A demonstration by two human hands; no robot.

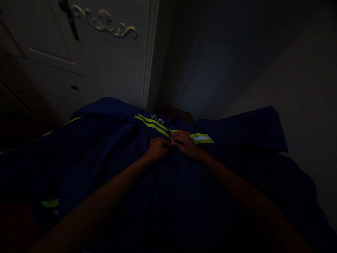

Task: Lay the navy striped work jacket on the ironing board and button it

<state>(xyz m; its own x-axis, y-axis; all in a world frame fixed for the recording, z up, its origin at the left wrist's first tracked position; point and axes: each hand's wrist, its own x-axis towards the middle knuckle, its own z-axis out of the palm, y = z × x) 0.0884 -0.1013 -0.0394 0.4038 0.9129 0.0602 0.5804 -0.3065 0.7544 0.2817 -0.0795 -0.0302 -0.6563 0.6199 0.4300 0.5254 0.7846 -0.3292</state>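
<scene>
A dark blue jacket [113,130] with yellow-green reflective stripes lies spread out in front of me in dim light. Near the middle of its front, my left hand [158,148] pinches the cloth at the front edge. Just to the right, fingertips almost touching it, my right hand [185,142] grips the same edge beside the stripe. White lettering shows above the left stripe. Below my hands a round button [162,172] is faintly visible. The fingertips partly hide the spot they hold.
A white door or cabinet [113,66] with carved ornament and a dark handle [70,21] stands at the back left. A grey wall [302,88] rises at the right. A brown object [179,114] shows behind the jacket.
</scene>
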